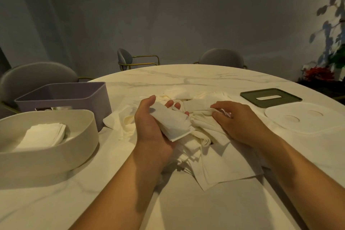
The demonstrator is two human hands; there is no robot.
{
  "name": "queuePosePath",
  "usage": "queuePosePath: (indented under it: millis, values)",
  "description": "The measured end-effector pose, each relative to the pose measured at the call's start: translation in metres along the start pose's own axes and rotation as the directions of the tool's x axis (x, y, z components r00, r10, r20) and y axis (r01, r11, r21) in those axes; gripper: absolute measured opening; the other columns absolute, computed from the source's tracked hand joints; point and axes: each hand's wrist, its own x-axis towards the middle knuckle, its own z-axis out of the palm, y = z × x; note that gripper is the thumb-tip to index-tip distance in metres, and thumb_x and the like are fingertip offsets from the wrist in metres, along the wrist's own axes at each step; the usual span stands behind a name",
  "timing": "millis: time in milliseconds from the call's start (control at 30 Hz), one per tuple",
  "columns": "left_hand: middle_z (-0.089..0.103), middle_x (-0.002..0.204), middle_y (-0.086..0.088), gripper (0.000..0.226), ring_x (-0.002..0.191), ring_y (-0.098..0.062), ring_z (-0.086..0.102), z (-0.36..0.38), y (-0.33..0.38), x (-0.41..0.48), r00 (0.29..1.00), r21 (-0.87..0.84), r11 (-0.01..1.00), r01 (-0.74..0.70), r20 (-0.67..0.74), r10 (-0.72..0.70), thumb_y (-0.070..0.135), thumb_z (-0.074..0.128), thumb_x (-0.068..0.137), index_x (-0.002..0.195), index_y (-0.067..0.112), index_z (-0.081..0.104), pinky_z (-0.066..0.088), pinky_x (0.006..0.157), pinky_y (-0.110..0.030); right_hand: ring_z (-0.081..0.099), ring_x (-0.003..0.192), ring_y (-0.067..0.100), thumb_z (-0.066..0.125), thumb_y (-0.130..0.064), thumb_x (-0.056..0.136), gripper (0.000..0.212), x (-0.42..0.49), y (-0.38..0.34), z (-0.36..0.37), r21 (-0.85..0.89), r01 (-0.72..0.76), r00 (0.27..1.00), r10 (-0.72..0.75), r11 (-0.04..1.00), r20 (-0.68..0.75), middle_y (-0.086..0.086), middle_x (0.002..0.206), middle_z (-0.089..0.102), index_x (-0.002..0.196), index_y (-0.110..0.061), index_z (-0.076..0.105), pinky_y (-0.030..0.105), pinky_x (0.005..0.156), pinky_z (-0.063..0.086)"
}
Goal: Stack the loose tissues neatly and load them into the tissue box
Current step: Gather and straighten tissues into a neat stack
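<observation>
At the lower left of the frame a cream tissue box point(56, 157) stands open on the counter point(205, 78), with a flat stack of tissues point(44, 134) lying inside it. Just behind it sits a purple bin point(61, 95); what it holds cannot be made out. At centre frame the left hand point(155, 127), palm up, grips a folded wad of tissues point(171, 123), thumb curled over it. Beside it the right hand point(240, 121) pinches into the pile of loose tissues point(220, 162) spread across the middle of the counter. At the right of the frame lie a green lid point(248, 95) with a slot and a white lid point(306, 117).
</observation>
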Motion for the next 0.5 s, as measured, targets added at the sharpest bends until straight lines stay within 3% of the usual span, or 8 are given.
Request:
queuePosePath:
  millis: [133,233,367,500]
  values:
    - [0.068,0.069,-0.01,0.032,0.075,-0.024,0.061,0.0,-0.001,0.001,1.0,0.034,0.999,-0.017,0.003,0.017,0.038,0.053,0.088,0.083,0.007,0.06,0.045,0.1,-0.046,0.058,0.079,0.025,0.046,-0.027,0.098,0.03,-0.001,-0.001,-0.002,0.033,0.03,0.982,-0.023,0.999,-0.186,0.006,0.082,0.068,0.093,-0.012,0.071,0.039,0.076,0.046]
    - [0.068,0.073,-0.011,0.032,0.079,-0.025,0.061,0.0,-0.001,0.001,1.0,0.04,0.999,-0.025,0.019,0.024,0.039,0.052,0.089,0.083,0.008,0.06,0.044,0.101,-0.047,0.058,0.081,0.025,0.046,-0.03,0.098,0.034,0.0,-0.005,-0.008,0.174,0.001,0.96,0.048,0.985,-0.276,0.007,0.085,0.065,0.099,-0.007,0.071,0.042,0.08,0.048]
    - [0.069,0.066,-0.01,0.032,0.08,-0.025,0.061,0.0,-0.001,0.002,0.999,0.059,0.998,-0.032,0.038,0.03,0.038,0.052,0.088,0.081,0.009,0.06,0.044,0.101,-0.047,0.051,0.075,0.014,0.046,-0.028,0.098,0.02,0.001,-0.006,-0.015,0.297,0.007,0.945,0.091,0.955,-0.314,0.002,0.088,0.055,0.093,-0.012,0.058,0.029,0.077,0.044]
    - [0.068,0.079,-0.012,0.036,0.078,-0.024,0.061,-0.001,-0.003,0.002,0.993,0.117,0.992,-0.038,0.114,0.024,0.041,0.052,0.086,0.087,0.008,0.064,0.046,0.095,-0.042,0.053,0.085,0.017,0.056,-0.02,0.092,0.013,0.002,-0.005,-0.018,0.266,0.084,0.958,-0.005,0.96,-0.285,0.004,0.093,0.055,0.099,-0.009,0.056,0.031,0.083,0.046]
